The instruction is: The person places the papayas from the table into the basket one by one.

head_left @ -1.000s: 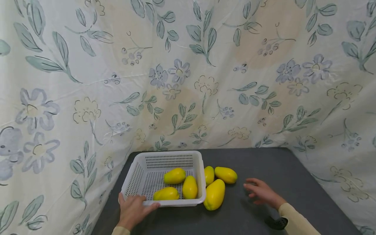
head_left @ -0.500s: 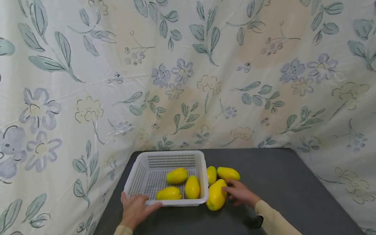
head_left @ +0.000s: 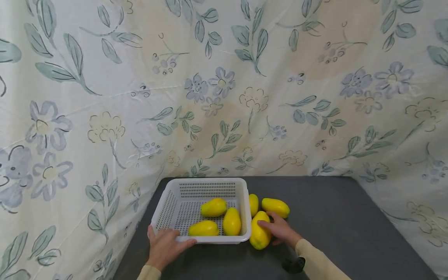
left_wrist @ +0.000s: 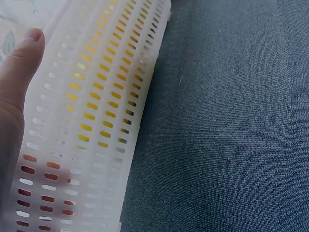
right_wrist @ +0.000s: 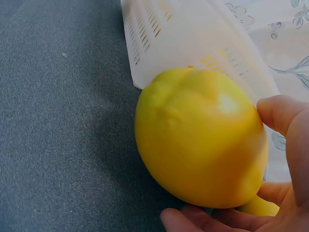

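My left hand (head_left: 164,248) grips the near left part of the rim of a white plastic basket (head_left: 241,238). In the left wrist view the thumb (left_wrist: 29,50) lies at the rim, and fingers show through the slots of the wall (left_wrist: 104,157). Three yellow papayas lie in the basket, one of them at its right side (head_left: 232,222). Just outside the right wall, my right hand (head_left: 282,229) holds a large yellow papaya (head_left: 258,238). In the right wrist view its thumb (right_wrist: 277,112) presses one side of this papaya (right_wrist: 198,140), and the other fingers curl beneath.
Two more papayas lie behind the held one: one beside the basket wall (head_left: 253,204), another to its right (head_left: 276,207). A dark cloth covers the table (head_left: 325,202). A floral curtain (head_left: 224,116) hangs behind and along both sides.
My right hand has moved left from bare table to the large papaya and now grips it. My left hand keeps its hold on the basket. The head view has shifted slightly.
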### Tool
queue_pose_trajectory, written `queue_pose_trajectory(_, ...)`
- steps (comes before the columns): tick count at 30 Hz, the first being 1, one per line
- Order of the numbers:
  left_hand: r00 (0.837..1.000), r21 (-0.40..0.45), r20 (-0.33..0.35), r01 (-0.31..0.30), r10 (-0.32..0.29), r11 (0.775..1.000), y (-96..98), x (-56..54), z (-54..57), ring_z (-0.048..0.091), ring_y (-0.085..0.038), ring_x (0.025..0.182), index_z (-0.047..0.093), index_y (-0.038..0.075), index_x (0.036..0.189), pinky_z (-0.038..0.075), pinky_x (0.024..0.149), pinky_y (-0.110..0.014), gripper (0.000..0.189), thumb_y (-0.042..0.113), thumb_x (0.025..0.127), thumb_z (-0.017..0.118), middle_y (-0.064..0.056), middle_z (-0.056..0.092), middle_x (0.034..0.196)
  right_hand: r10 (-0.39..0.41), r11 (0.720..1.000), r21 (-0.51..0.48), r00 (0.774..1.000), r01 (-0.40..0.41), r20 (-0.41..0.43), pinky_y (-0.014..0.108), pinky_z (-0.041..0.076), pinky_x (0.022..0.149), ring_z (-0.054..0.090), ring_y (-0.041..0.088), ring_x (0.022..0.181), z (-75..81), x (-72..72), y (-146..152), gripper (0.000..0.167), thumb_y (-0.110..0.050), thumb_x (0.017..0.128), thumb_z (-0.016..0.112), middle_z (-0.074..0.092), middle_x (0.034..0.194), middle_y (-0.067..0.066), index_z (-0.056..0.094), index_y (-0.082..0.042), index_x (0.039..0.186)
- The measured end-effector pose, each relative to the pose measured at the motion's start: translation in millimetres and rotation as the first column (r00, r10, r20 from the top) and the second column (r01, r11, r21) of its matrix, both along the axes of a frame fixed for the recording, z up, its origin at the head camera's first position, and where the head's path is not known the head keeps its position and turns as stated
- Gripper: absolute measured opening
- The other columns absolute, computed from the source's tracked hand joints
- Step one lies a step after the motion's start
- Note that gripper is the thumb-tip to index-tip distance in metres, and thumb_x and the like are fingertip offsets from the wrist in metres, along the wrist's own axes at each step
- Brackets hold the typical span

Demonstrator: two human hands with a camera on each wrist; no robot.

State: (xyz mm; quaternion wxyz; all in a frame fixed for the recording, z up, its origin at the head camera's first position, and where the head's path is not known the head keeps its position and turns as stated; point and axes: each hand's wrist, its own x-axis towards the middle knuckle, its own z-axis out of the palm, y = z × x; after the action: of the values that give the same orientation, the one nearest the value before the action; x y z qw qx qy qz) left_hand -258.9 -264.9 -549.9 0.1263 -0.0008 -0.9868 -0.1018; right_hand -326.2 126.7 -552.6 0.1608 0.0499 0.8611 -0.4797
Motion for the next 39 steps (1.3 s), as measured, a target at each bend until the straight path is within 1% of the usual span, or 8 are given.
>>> queue_pose_trajectory(3,1.0,-0.007,0.008,-0.004,0.004,1.0,-0.1,-0.7,0.0,0.062,-0.028,0.085,0.077,0.011,0.087,0.012,0.114,-0.077,0.071,0.081,0.072,0.068,-0.004,0.073,0.082,-0.008,1.0,-0.011,1.0,0.008,0.003,0.047,0.062,0.063,0.06,0.043,0.116,-0.1,-0.1,-3,0.093,-0.055,0.092,0.068,0.041,0.15,0.032,0.03,0.002,0.155)
queue_pose_trajectory(7,1.0,-0.012,0.025,-0.007,0.008,1.0,-0.8,-1.7,0.2,0.063,-0.029,0.087,0.077,0.011,0.087,0.01,0.114,-0.077,0.074,0.083,0.073,0.066,-0.004,0.072,0.082,-0.026,0.998,-0.051,1.0,0.026,0.005,0.048,0.062,0.062,0.058,0.045,0.118,-1.9,0.8,-6,0.089,-0.051,0.094,0.067,0.038,0.151,0.033,0.029,0.001,0.155)
queue_pose_trajectory(15,0.999,-0.015,0.045,-0.015,0.016,1.0,-1.5,-3.0,-0.2,0.063,-0.03,0.089,0.077,0.011,0.089,0.009,0.115,-0.077,0.075,0.084,0.073,0.065,-0.005,0.073,0.084,-0.062,0.993,-0.102,0.998,0.065,0.031,0.049,0.062,0.064,0.059,0.045,0.115,-3.4,0.0,-9,0.087,-0.044,0.093,0.067,0.036,0.15,0.034,0.027,0.001,0.156)
queue_pose_trajectory(24,0.998,-0.035,0.066,-0.02,0.022,0.999,-0.5,-3.4,0.8,0.065,-0.031,0.089,0.078,0.011,0.09,0.01,0.113,-0.08,0.08,0.087,0.073,0.061,-0.004,0.073,0.084,-0.068,0.993,-0.089,0.996,0.072,0.05,0.05,0.06,0.065,0.058,0.044,0.113,-1.0,0.4,-10,0.085,-0.038,0.092,0.065,0.035,0.151,0.033,0.026,0.001,0.156)
queue_pose_trajectory(30,0.997,-0.016,0.072,-0.02,0.021,1.0,1.8,-2.6,2.5,0.064,-0.031,0.09,0.078,0.01,0.089,0.008,0.113,-0.079,0.078,0.086,0.073,0.062,-0.004,0.073,0.083,-0.058,0.993,-0.102,0.996,0.064,0.061,0.051,0.059,0.065,0.059,0.042,0.109,0.2,1.8,-1,0.084,-0.037,0.091,0.065,0.037,0.149,0.033,0.027,0.0,0.156)
queue_pose_trajectory(34,0.997,-0.009,0.07,-0.021,0.021,1.0,2.8,-1.3,4.5,0.064,-0.031,0.089,0.078,0.01,0.09,0.008,0.114,-0.079,0.078,0.085,0.073,0.064,-0.005,0.073,0.083,-0.049,0.988,-0.145,0.997,0.057,0.062,0.051,0.059,0.066,0.059,0.041,0.107,2.0,4.0,11,0.082,-0.036,0.092,0.064,0.038,0.147,0.034,0.026,-0.001,0.157)
queue_pose_trajectory(37,0.999,-0.017,0.042,-0.016,0.017,1.0,3.1,0.7,6.1,0.064,-0.03,0.088,0.078,0.01,0.089,0.009,0.114,-0.079,0.076,0.083,0.073,0.065,-0.005,0.074,0.084,-0.032,0.979,-0.2,0.997,0.045,0.065,0.054,0.059,0.069,0.057,0.043,0.113,7.3,5.3,24,0.081,-0.035,0.094,0.063,0.034,0.15,0.035,0.024,-0.002,0.158)
queue_pose_trajectory(39,0.999,-0.019,0.032,-0.014,0.015,1.0,3.2,1.3,6.0,0.064,-0.029,0.088,0.078,0.01,0.089,0.01,0.114,-0.079,0.075,0.082,0.073,0.066,-0.005,0.074,0.085,-0.027,0.971,-0.234,0.998,0.041,0.065,0.055,0.059,0.072,0.057,0.043,0.115,14.8,6.6,35,0.08,-0.034,0.096,0.06,0.031,0.152,0.036,0.022,-0.002,0.158)
